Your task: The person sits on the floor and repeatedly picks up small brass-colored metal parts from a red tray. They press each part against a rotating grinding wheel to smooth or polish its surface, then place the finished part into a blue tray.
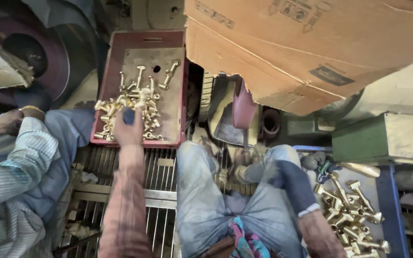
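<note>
My left hand (127, 126) reaches forward onto a heap of brass fittings (142, 102) in a red tray (115, 57). One finger wears a blue wrap, and the fingertips are hidden among the fittings. My right arm wears a dark blue cloth sleeve (292, 186). My right hand (250, 171), wrapped in grey cloth, sits between my knees below a pink wheel (243, 107). What it grips is hidden. A second heap of brass fittings (352, 210) lies in a blue tray (389, 205) by my right forearm.
Another person in a striped shirt (10, 181) sits at the left, one hand (10, 122) near a large dark wheel (34, 57). A torn cardboard sheet (311, 43) hangs over the machine. A green metal box (383, 136) stands at the right. A metal grate (161, 191) lies underfoot.
</note>
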